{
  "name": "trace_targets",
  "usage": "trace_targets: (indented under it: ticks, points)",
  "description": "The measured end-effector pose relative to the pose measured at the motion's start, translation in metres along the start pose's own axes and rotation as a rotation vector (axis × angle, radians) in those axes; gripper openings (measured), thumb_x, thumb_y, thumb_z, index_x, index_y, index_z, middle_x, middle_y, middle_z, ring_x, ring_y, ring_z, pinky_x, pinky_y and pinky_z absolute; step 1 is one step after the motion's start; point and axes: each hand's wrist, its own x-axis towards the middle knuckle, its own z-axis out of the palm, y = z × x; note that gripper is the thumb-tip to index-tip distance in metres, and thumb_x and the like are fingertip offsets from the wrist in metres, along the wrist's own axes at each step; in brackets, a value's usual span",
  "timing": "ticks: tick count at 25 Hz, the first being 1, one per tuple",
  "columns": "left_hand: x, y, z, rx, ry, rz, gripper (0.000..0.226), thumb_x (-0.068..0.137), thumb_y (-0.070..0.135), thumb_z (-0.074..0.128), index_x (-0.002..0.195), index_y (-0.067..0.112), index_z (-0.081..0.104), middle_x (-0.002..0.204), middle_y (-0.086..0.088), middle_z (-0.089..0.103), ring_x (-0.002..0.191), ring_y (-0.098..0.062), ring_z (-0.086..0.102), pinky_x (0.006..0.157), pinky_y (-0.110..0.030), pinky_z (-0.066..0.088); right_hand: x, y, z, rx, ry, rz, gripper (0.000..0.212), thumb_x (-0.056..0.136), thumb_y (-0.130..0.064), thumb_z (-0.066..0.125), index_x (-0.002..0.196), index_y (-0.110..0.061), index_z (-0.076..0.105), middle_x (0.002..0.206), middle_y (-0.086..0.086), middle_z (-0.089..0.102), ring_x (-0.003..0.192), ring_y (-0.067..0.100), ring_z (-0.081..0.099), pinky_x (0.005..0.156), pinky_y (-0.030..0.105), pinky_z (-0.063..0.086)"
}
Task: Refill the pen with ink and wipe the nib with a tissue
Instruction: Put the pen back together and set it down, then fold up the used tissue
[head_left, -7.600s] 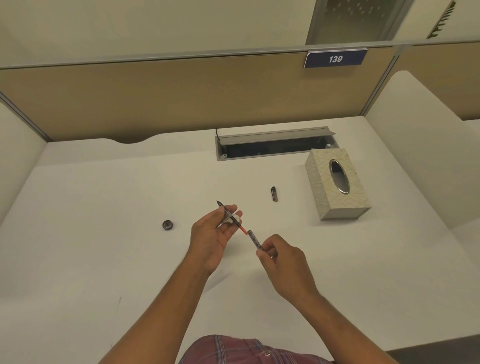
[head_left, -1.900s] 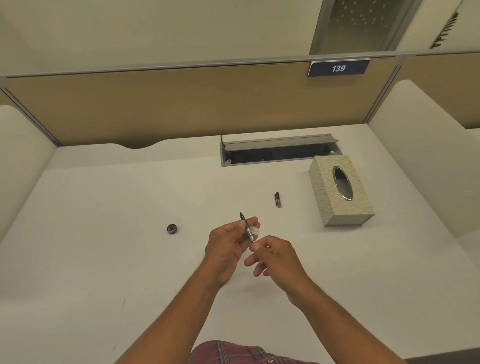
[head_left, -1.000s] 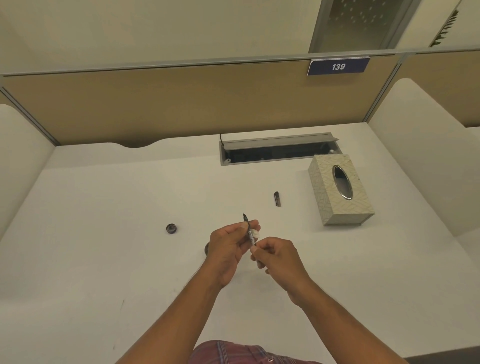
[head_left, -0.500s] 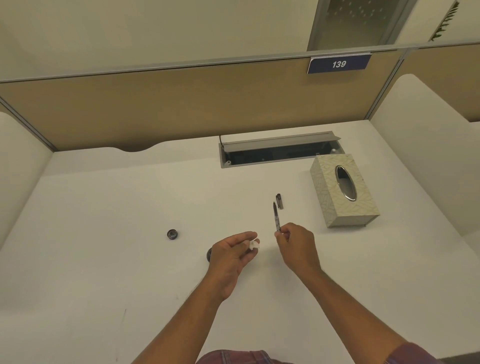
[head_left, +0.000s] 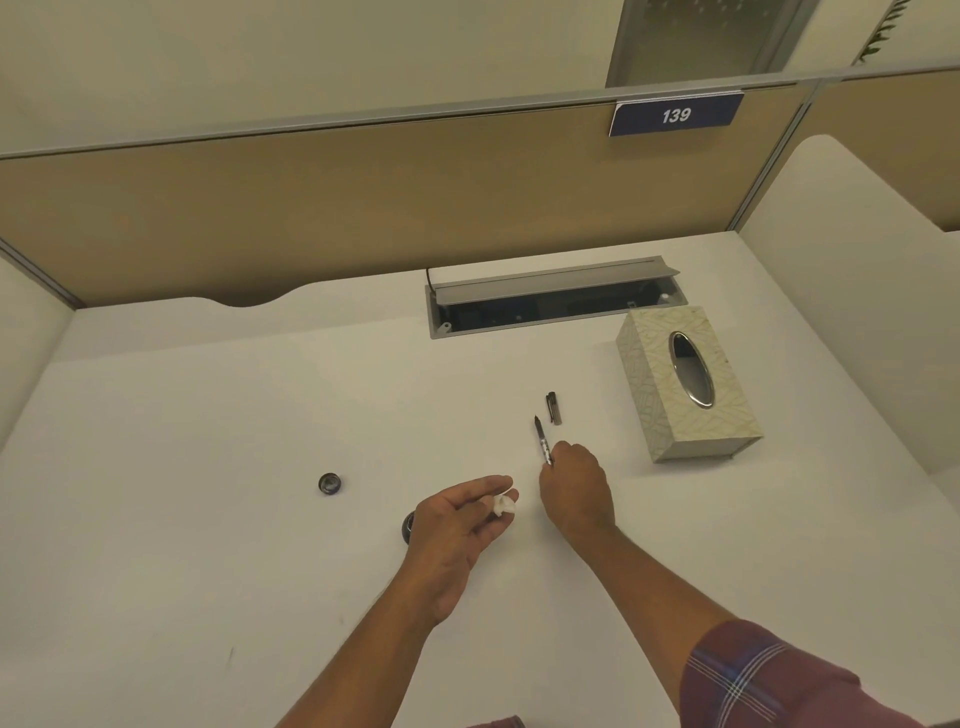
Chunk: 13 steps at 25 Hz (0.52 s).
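Observation:
My right hand (head_left: 574, 486) grips the rear end of the dark pen (head_left: 542, 443), whose nib points away from me, just short of the pen cap (head_left: 554, 408) lying on the white desk (head_left: 208, 415). My left hand (head_left: 457, 525) pinches a small crumpled white tissue (head_left: 502, 505) between thumb and fingers. A dark ink bottle (head_left: 408, 526) sits on the desk, mostly hidden behind my left hand. Its round black lid (head_left: 329, 484) lies further left.
A patterned tissue box (head_left: 680, 410) with an oval opening stands at the right. An open cable tray (head_left: 550, 304) is set into the desk at the back. Beige partition walls enclose the desk on three sides.
My right hand took the pen out of my left hand and carried it forward and right, near the cap. My left hand kept the tissue and stayed in place.

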Motion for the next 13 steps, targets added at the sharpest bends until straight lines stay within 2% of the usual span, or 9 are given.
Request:
trace_targets:
  ticks: [8, 13]
  points:
    - [0.0060, 0.0021, 0.0015, -0.019, 0.003, -0.013, 0.032, 0.106, -0.009, 0.053, 0.113, 0.000, 0.082, 0.125, -0.016, 0.081, 0.124, -0.032, 0.075, 0.112, -0.049, 0.055, -0.0006, 0.0023, 0.0046, -0.008, 0.004, 0.008, 0.019, 0.100, -0.016, 0.051, 0.105, -0.004, 0.064, 0.104, 0.013, 0.064, 0.097, 0.031, 0.065, 0.068, 0.030, 0.036]
    - [0.0054, 0.0032, 0.0026, -0.014, 0.007, -0.011, 0.031, 0.105, -0.009, 0.054, 0.116, -0.001, 0.081, 0.124, -0.016, 0.081, 0.122, -0.032, 0.076, 0.111, -0.049, 0.055, -0.0081, 0.0023, 0.0017, -0.016, 0.043, -0.034, 0.031, 0.103, -0.031, 0.052, 0.105, -0.003, 0.064, 0.105, 0.014, 0.064, 0.099, 0.031, 0.063, 0.075, 0.031, 0.040]
